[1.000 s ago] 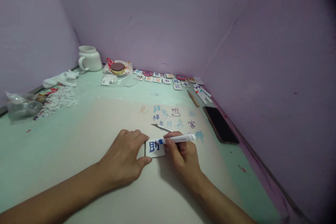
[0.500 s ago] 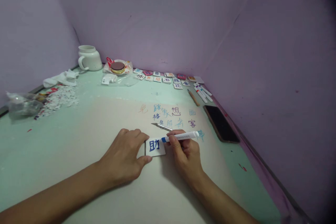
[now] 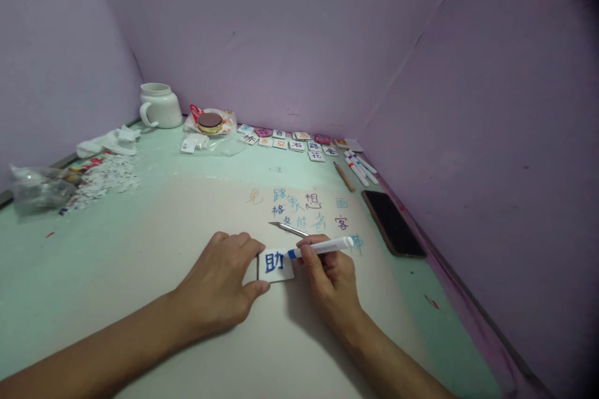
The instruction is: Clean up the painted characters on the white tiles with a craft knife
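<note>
A small white square card point(image 3: 285, 272) with a dark edge lies in front of me, bearing a thick blue Chinese character. My left hand point(image 3: 222, 277) grips its left side, thumb at the lower corner and fingers at the upper one. In my right hand point(image 3: 330, 271), a white marker point(image 3: 330, 246) is pinched between thumb and fingers, its blue tip end at the right part of the character. A silver craft knife point(image 3: 285, 227) points left just above the card. Its rear end disappears behind my right fingers, so I cannot tell whether they hold it.
Coloured characters cover part of the pale sheet point(image 3: 187, 212). A phone point(image 3: 393, 222), a brown pencil-like stick point(image 3: 344, 176) and several markers point(image 3: 360, 168) lie right. Lettered cards point(image 3: 297, 145) line the back. White mug point(image 3: 160, 106), plastic bags point(image 3: 213, 128) and paper scraps point(image 3: 110, 181) are left.
The marker's tip has shifted slightly down and left along with the card in view. Both hands keep their grips, and the scene is otherwise nearly the same.
</note>
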Demonstrator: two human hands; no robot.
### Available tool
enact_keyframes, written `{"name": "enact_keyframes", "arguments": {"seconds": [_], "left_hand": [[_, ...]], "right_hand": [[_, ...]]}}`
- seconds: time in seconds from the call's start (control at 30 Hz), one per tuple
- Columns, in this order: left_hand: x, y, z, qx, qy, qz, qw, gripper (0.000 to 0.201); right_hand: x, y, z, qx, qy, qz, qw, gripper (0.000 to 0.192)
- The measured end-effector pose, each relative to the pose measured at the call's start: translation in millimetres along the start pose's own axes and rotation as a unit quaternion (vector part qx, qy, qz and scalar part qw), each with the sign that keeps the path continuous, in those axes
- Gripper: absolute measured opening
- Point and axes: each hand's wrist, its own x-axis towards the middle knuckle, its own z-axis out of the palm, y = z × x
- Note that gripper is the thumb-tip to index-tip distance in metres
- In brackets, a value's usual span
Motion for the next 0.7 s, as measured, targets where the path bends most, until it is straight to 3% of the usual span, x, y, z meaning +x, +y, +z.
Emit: {"name": "enact_keyframes", "arguments": {"seconds": [0.7], "left_hand": [[0.6, 1.3, -1.5, 0.0, -0.003, 0.0, 1.0, 0.026]], "right_hand": [[-2.1, -0.3, -1.9, 0.012, -0.01, -0.037, 0.999, 0.022]]}}
